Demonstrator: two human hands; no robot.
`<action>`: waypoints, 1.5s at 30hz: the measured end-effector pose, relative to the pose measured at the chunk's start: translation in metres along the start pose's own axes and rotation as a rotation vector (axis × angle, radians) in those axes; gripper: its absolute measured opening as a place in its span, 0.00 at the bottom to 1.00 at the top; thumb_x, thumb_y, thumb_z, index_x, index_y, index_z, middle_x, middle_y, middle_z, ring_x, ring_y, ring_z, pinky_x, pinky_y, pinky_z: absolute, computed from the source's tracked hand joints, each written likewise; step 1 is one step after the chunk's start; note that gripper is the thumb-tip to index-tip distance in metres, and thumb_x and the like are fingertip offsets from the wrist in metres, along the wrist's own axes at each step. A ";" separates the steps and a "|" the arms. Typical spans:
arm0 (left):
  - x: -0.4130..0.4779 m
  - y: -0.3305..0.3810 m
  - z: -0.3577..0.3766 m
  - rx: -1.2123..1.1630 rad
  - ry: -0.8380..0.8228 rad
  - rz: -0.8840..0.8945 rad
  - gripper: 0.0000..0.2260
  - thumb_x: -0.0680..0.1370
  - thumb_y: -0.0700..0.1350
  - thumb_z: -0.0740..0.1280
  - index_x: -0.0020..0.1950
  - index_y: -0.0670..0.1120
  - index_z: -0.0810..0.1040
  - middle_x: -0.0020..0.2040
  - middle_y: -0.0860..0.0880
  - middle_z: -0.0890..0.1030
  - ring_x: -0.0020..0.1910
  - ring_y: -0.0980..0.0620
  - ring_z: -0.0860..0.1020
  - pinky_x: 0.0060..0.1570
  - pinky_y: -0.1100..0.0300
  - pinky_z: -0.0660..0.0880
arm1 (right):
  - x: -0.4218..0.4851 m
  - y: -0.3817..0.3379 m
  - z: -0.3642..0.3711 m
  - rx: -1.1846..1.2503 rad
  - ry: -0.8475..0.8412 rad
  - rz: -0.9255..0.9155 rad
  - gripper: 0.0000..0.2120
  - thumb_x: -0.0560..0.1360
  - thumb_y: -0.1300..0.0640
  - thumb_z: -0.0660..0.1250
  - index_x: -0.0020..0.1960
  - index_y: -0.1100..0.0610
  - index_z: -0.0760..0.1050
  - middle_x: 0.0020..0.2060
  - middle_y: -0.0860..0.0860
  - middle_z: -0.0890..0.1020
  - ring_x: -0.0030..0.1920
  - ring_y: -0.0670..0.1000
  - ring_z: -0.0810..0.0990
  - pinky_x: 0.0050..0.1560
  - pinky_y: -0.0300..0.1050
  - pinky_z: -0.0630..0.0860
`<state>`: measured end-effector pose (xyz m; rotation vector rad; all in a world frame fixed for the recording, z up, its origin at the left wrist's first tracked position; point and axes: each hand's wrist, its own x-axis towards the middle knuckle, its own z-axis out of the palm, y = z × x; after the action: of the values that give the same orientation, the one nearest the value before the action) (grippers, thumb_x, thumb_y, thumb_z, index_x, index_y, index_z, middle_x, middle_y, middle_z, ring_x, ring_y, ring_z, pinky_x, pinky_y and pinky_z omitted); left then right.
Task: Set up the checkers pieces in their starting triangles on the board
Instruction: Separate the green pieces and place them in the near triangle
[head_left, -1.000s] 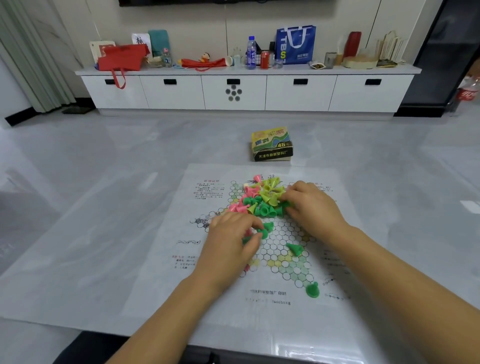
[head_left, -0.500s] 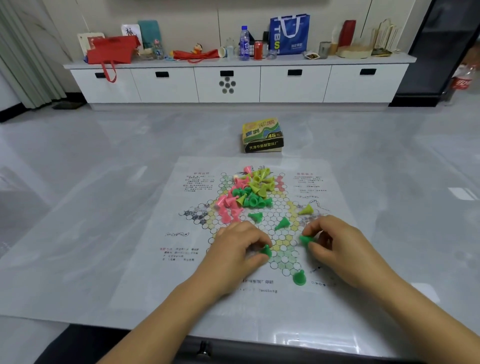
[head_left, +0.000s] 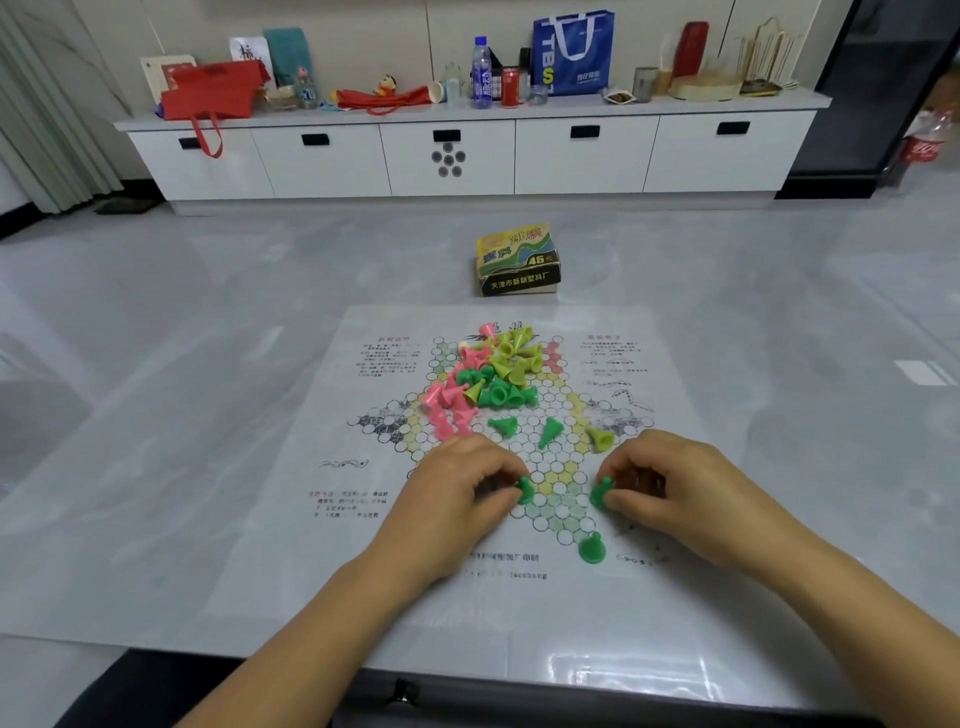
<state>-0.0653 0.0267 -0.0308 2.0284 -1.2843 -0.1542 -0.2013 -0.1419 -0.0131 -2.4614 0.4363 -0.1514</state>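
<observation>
Green plastic is showing at both sets of fingertips: the left hand (head_left: 457, 493) is pinching one green piece (head_left: 525, 489) between thumb and forefinger, and the right hand (head_left: 670, 483) is pinching a second green piece (head_left: 601, 491) the same way. Both are holding over the near green triangle of the paper board (head_left: 649, 364), which is lying flat on the counter (head_left: 156, 415); a third green piece (head_left: 591, 548) is standing upright at that triangle's tip. Everything else is lying in a mixed pink, yellow and green heap (head_left: 488, 374) on the board's far half, with a few strays nearer. By the look of them, these little cones are going to be light, stiff and smooth, toppling easily; pinching the narrow top seems safest, and the thin sheet is likely sliding if nudged. Against a second ago, neither hand is digging in the heap any more: both are sitting drawn back at the near triangle, each carrying a piece, and a yellow piece (head_left: 600, 437) is now lying apart from the heap.
</observation>
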 end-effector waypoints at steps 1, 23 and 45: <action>0.000 -0.001 0.000 0.016 0.025 -0.013 0.06 0.72 0.41 0.69 0.48 0.46 0.81 0.41 0.58 0.73 0.44 0.62 0.71 0.45 0.75 0.65 | -0.001 -0.001 -0.001 0.013 -0.018 -0.006 0.04 0.71 0.55 0.69 0.43 0.46 0.77 0.42 0.44 0.77 0.41 0.42 0.74 0.41 0.29 0.69; 0.000 -0.002 -0.002 0.094 0.065 -0.056 0.08 0.74 0.41 0.66 0.53 0.47 0.77 0.44 0.55 0.74 0.47 0.56 0.72 0.49 0.65 0.67 | 0.004 -0.004 -0.004 0.122 -0.030 -0.038 0.12 0.73 0.61 0.65 0.42 0.42 0.75 0.42 0.43 0.79 0.42 0.42 0.76 0.42 0.31 0.72; 0.002 -0.007 0.000 0.044 0.037 -0.087 0.12 0.72 0.46 0.69 0.55 0.49 0.76 0.49 0.53 0.75 0.50 0.56 0.69 0.55 0.59 0.67 | 0.020 -0.031 -0.010 -0.084 0.146 -0.063 0.06 0.72 0.59 0.68 0.48 0.55 0.80 0.41 0.46 0.78 0.40 0.42 0.75 0.43 0.28 0.69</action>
<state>-0.0586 0.0271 -0.0346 2.1161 -1.1870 -0.1289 -0.1759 -0.1314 0.0139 -2.5577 0.4353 -0.3467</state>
